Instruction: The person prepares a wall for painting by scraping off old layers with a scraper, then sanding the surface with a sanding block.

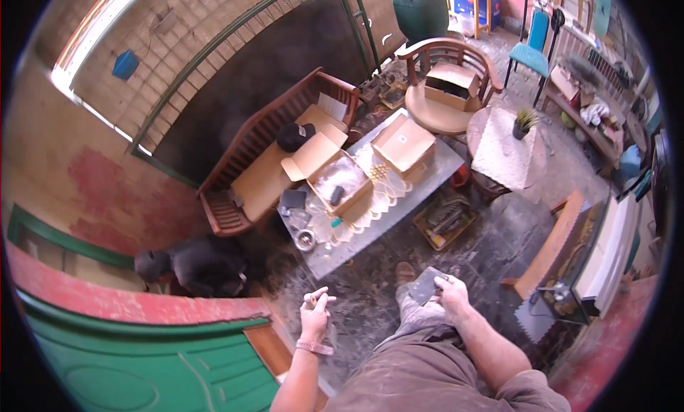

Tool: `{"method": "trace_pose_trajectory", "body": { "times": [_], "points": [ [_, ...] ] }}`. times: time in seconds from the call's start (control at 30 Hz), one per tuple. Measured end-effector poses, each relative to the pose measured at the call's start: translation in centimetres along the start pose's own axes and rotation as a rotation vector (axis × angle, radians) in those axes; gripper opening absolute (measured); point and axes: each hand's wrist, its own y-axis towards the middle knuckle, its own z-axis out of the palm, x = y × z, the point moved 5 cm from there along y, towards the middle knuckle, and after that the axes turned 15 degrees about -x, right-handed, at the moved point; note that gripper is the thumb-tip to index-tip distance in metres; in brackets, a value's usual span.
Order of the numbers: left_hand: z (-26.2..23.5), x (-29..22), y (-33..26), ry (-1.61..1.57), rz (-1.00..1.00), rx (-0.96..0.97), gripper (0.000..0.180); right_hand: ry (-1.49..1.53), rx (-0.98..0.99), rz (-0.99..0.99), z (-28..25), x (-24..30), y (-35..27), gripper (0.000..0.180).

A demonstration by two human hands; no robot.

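Observation:
My right hand (452, 299) is closed on the edge of a flat grey rectangular piece (425, 285), thin and dull; its exact kind is unclear. It is held over my right leg, just above the dark floor. My left hand (315, 313), with a pinkish band (314, 348) at the wrist, is raised in front of me with its fingers curled together. Whatever is between those fingers, if anything, is too small to make out. Beyond it stands a low grey table (317, 264), which neither hand touches.
The table bears an open cardboard box (350, 204) and a closed carton (403, 142). Behind it are a wooden bench (260, 180) and a round-backed chair (434, 117). A dark-clothed person (206, 266) crouches at left, near a green door (142, 362). A yellow-edged tray (443, 223) lies on the floor.

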Motion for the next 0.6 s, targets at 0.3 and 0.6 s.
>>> {"method": "trace_pose_trajectory", "body": {
  "times": [0.3,0.6],
  "points": [
    [1.1,-2.1,24.5,0.227,-0.292,-0.189,0.024,-0.323,-0.164,-0.066,16.2,-1.4,15.4,0.023],
    [4.4,3.2,51.7,0.476,-0.334,-0.176,0.036,-0.131,-0.144,0.185,26.4,-7.4,20.9,0.055]
  ]
}}
